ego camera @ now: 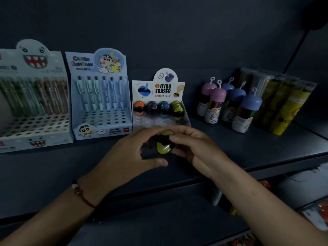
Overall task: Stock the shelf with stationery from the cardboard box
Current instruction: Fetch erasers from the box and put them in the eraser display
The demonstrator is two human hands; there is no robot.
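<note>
Both my hands, left and right, pinched yellow gyro erasers, partly hidden by fingers, just before the eraser box.

We see dark back wall, dim light, dark shelf board, lower shelf edge beneath.

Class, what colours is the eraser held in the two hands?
Yellow and black gyro eraser, clearest in the head view.
</note>
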